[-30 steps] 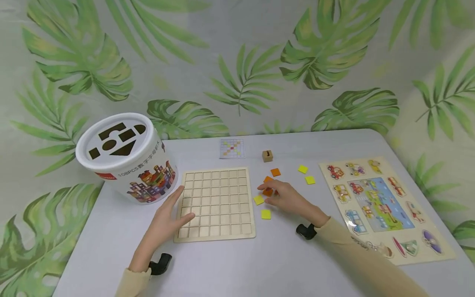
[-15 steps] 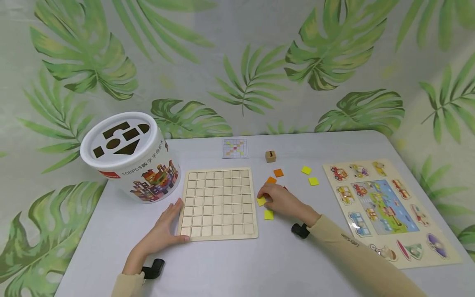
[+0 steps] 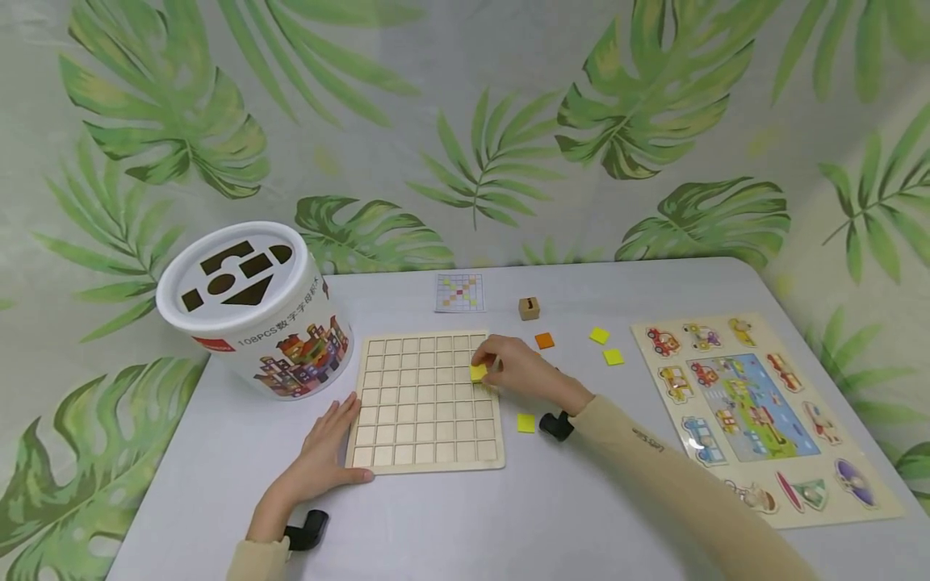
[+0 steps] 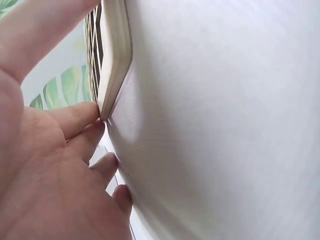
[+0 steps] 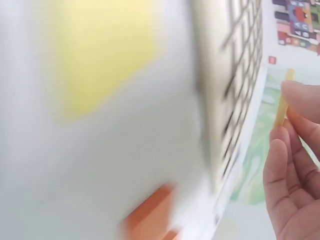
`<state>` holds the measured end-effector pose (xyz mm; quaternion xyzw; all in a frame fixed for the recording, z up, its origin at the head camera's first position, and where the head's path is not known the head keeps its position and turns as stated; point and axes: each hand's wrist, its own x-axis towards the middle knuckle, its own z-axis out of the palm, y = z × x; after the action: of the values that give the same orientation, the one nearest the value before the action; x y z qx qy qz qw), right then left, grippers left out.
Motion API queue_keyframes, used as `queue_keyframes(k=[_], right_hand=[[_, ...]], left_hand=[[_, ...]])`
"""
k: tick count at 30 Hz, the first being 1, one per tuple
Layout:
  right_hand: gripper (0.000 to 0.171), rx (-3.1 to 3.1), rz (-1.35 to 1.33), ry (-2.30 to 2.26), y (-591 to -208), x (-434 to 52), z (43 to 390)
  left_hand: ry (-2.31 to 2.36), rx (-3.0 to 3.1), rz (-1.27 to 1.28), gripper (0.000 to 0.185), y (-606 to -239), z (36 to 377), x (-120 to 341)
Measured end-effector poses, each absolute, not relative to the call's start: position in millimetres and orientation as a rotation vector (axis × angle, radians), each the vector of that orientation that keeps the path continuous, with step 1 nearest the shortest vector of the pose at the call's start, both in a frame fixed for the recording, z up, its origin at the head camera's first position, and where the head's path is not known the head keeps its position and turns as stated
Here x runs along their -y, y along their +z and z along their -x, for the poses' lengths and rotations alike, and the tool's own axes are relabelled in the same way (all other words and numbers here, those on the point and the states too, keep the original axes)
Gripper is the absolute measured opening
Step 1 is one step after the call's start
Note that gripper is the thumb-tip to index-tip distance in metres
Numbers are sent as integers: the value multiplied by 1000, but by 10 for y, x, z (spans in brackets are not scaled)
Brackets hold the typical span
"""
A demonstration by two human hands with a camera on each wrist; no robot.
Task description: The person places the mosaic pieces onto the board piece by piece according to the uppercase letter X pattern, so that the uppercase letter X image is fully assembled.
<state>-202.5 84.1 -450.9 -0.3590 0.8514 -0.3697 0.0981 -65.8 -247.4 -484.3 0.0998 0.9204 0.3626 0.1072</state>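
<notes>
My left hand, fingers nearly straight and thumb spread, touches the left edge and near corner of the pale wooden grid board. Over the board's right side, my right hand pinches a thin yellow square tile. Just right of the board, a second yellow square tile lies on the white bench.

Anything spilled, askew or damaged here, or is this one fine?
Nothing stands out. The board lies flat with the left hand at its edge, the right hand pinches a yellow tile over it, and loose tiles lie beside it.
</notes>
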Motion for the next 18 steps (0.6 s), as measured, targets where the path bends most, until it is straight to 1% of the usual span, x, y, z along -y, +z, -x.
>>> queue_keyframes(k=[5, 10, 18], right_hand=[[21, -2484, 1120, -1104, -4447, -414, 2160], [21, -2455, 1099, -1079, -4423, 10, 2236], [17, -2496, 1069, -951, -4565, 494, 2321]], left_hand=[[1064, -2719, -293, 112, -4848, 651, 2470], [1049, -2731, -302, 111, -4844, 647, 2465], [1044, -2739, -310, 111, -4848, 642, 2470]])
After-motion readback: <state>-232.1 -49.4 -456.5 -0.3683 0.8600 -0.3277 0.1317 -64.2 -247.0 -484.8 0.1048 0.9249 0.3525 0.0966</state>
